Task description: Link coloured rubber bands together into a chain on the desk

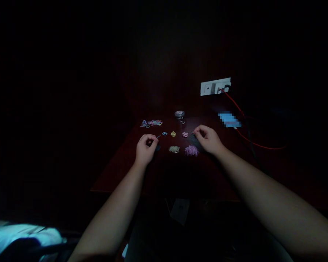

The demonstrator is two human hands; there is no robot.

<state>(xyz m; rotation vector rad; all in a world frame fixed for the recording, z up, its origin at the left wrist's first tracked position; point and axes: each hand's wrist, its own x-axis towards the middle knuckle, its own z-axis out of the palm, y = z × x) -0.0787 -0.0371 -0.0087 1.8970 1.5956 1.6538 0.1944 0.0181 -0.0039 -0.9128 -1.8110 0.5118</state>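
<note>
My left hand point(147, 147) is closed in a pinch on a thin pale-blue rubber band point(159, 137), left of the sorted piles. At the right of the piles, the fingertips of my right hand point(207, 138) are pressed together at something too small to name. Between the hands lie small heaps of rubber bands: blue point(164, 133), yellow point(173, 134) and pink point(185, 134). Nearer me are a pale greenish heap point(174, 149) and a purple heap point(191, 150). A mixed-colour pile point(151, 123) lies beyond my left hand. Something dark blue is partly hidden beside that hand.
A small lidded clear jar point(179, 116) stands behind the heaps. To the right, a blurred-out phone-like device point(229, 119) is joined by a red cable point(235, 102) to a wall socket point(207, 88). The dark red table point(120, 174) ends close to my forearms.
</note>
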